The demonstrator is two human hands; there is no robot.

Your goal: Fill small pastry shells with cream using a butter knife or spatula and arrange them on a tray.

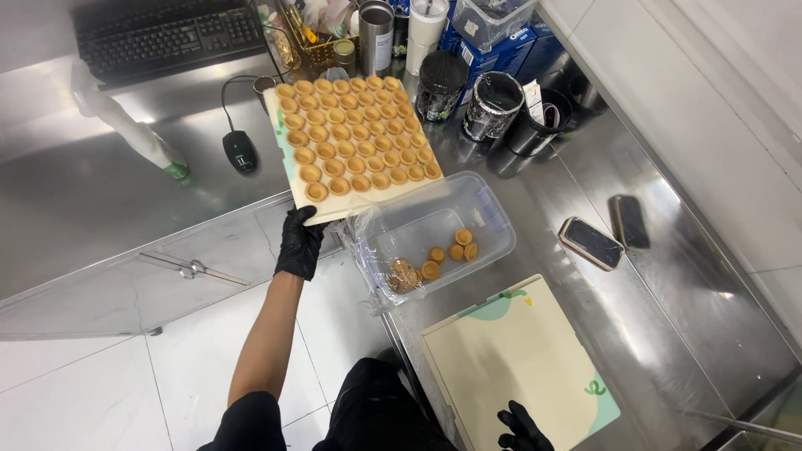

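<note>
Left hand (299, 244), in a black glove, is clamped on the near edge of a flat cream cardboard tray (288, 154) packed with rows of small round golden tart shells (355, 134), held up just above and left of the clear rectangular plastic tub (489, 217). The tub sits on the steel counter (668, 292) and holds about 6 loose shells. Right hand (522, 428), also in a black glove, rests on the near edge of a cream cardboard lid (518, 351), just in front of the tub; whether its fingers are together cannot be told. Judgement: a 1-hand grip leaves the tray prone to tipping, so it should be kept level and any tilt toward the tub made slowly.
</note>
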